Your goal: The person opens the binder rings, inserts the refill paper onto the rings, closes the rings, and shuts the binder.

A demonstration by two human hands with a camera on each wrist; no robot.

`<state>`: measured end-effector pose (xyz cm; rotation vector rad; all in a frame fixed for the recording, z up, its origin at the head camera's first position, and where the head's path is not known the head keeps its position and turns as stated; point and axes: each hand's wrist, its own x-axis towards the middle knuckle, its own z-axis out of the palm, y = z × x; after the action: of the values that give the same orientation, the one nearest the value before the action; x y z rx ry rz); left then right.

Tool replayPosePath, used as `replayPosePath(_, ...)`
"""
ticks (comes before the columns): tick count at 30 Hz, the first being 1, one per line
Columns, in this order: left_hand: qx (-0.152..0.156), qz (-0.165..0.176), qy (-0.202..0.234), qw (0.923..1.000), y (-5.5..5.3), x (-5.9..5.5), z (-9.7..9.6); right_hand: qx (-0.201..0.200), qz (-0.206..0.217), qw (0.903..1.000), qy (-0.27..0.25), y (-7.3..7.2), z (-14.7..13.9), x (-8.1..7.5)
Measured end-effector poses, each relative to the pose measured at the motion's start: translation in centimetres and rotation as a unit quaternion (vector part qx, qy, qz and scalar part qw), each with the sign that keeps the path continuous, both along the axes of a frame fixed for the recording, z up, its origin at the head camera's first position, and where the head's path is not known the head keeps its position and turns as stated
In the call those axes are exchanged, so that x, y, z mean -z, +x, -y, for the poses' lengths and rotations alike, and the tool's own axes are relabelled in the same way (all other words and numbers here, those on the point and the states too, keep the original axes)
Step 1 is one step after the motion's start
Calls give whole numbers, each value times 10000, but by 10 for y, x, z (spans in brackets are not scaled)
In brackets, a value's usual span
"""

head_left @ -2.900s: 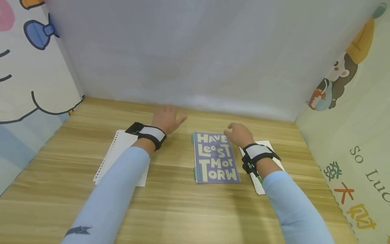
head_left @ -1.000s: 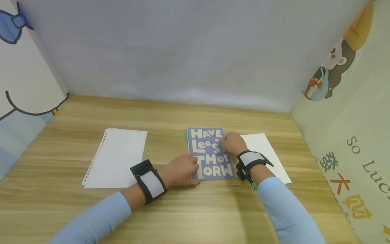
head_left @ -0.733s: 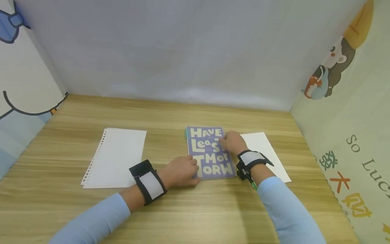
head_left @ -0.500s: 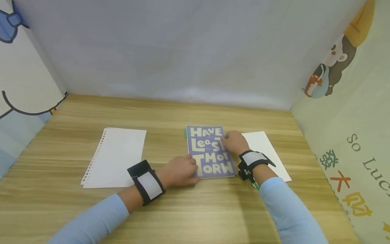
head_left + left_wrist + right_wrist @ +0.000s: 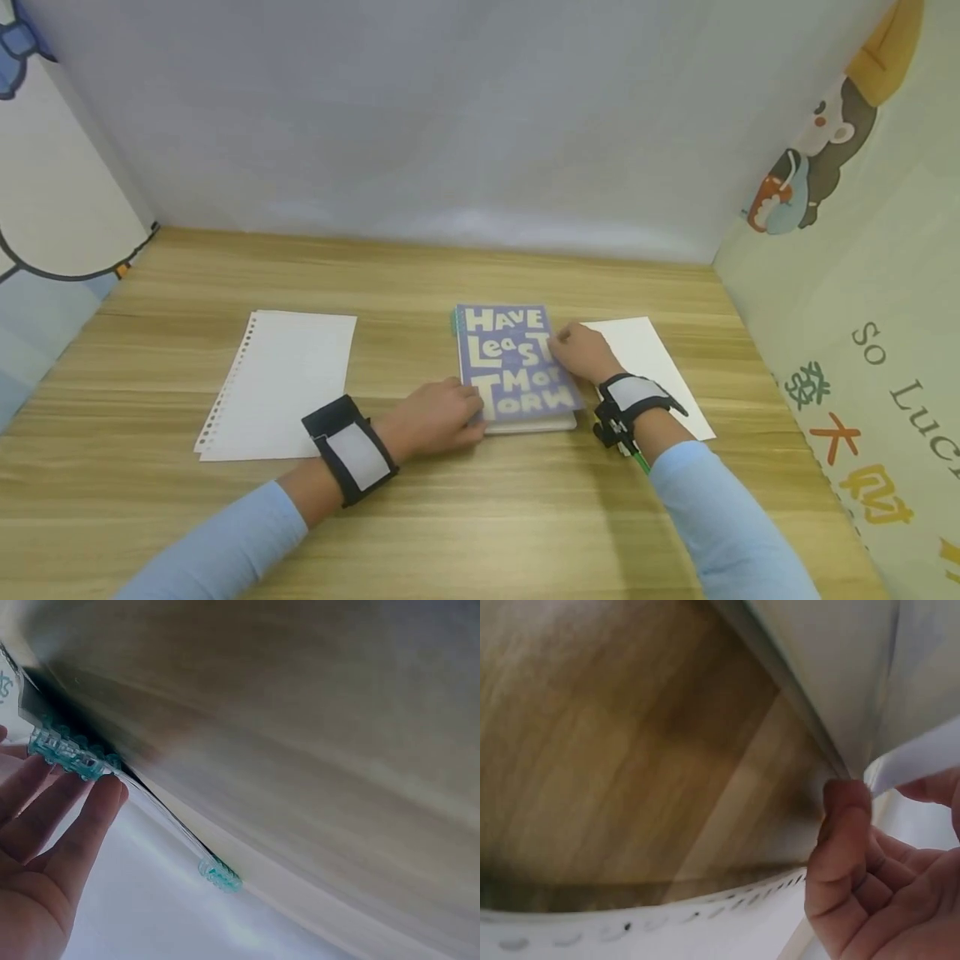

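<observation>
A loose-leaf notebook with a purple lettered cover lies mid-table, teal ring clips along its left edge. Its cover is lifted on the right, so white pages show under the near edge. My left hand holds the notebook's lower left edge, its fingertips on the near ring clip in the left wrist view. My right hand pinches the cover's right edge between thumb and finger, with the cover raised in the right wrist view. Cover partly hides the pages.
Punched loose sheets lie on the wooden table at the left. More white paper lies at the right, partly under my right hand and wrist. A pale curtain stands behind; printed cloth borders the right side.
Both hands came to the notebook from their earlier spots; the left moved from the far table to its ringed edge. The right hand has since raised the cover's right side slightly.
</observation>
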<state>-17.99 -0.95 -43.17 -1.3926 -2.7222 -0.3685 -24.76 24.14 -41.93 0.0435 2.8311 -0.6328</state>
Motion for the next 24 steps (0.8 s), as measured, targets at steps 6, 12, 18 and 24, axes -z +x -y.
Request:
replayPosePath(6,-100,292,155,9994,1,-1,0,312,323,9981,-419,2,1,0)
replayPosePath(12,-104,351,200,9991,1,-1,0,560,461,9932,-914,4,-1,-4)
replayPosePath(18,-222,412,221,9987,5,0,4,1011,498,9702,-2144,9,-1,-12)
replayPosePath(24,-363,466,326,9977,8,-3,9,1317,551,9475,-2862,13,3,-22)
